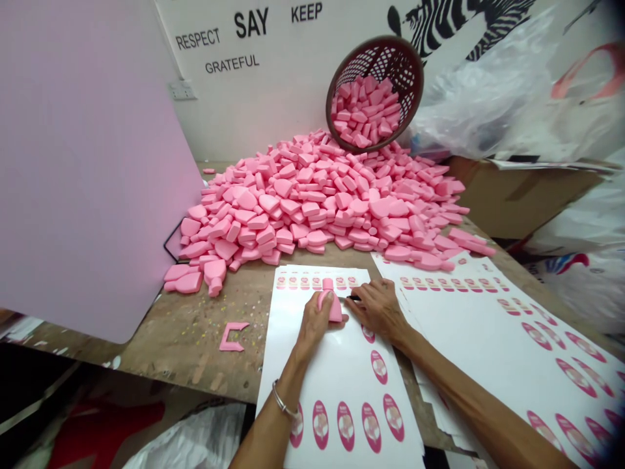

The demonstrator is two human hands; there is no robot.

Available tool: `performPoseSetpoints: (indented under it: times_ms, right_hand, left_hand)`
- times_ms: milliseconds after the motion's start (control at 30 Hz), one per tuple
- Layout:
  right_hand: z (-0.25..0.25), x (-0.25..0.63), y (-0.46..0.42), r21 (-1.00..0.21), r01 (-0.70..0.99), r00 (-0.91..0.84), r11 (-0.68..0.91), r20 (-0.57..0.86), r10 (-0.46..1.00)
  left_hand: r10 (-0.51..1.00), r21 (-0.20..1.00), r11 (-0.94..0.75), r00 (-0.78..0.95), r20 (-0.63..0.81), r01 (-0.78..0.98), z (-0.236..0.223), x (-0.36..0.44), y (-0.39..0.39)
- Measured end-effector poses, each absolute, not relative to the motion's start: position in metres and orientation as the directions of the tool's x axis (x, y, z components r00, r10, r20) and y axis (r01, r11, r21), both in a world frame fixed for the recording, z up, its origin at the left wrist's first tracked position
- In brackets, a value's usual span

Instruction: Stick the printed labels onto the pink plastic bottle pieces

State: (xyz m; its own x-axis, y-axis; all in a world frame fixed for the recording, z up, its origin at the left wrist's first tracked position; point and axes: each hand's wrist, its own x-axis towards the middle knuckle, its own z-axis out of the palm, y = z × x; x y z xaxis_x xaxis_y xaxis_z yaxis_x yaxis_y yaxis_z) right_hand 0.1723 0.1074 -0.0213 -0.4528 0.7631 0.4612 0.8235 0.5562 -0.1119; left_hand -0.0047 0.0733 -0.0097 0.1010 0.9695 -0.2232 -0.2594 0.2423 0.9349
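My left hand (312, 320) is closed around a small pink bottle (329, 309), its neck pointing away from me. Close on its right, my right hand (378, 306) pinches a thin tool with a black end (353, 298); the fingers cover most of it, so its kind is unclear. Both hands are over a white sticker sheet (312, 365) printed with rows of oval pink labels and small labels along the top. Left of the sheet lies a flat pink bracket-shaped piece (233, 337).
A large heap of pink bottles (312, 202) covers the back of the table, with a tipped brown basket (415, 85) spilling more. Further sticker sheets (449, 326) lie on the right. A big pink panel (92, 163) stands left; a cardboard box (527, 195) is at right.
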Motion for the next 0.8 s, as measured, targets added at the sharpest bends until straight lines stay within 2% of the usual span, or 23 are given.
performPoseSetpoints:
  times_ms: [167, 233, 433, 667, 800]
  right_hand:
    - [-0.019, 0.178, 0.109, -0.257, 0.885, -0.244, 0.388, 0.453, 0.857]
    - [-0.019, 0.179, 0.111, -0.280, 0.880, -0.238, 0.383, 0.438, 0.867]
    - [-0.024, 0.173, 0.114, -0.411, 0.813, -0.268, 0.413, 0.367, 0.891]
    - [-0.023, 0.178, 0.114, -0.576, 0.747, -0.149, 0.332, 0.341, 0.928]
    - [-0.007, 0.188, 0.110, -0.743, 0.634, 0.015, 0.213, 0.288, 0.957]
  left_hand:
    - [0.963, 0.924, 0.266, 0.112, -0.244, -0.275, -0.005, -0.005, 0.072]
    - [0.963, 0.923, 0.265, 0.115, -0.242, -0.279, -0.004, -0.005, 0.071]
    - [0.961, 0.923, 0.273, 0.111, -0.252, -0.272, -0.005, -0.005, 0.073]
    - [0.964, 0.920, 0.262, 0.123, -0.236, -0.290, -0.004, -0.006, 0.072]
    - [0.967, 0.918, 0.252, 0.113, -0.228, -0.305, -0.005, -0.006, 0.073]
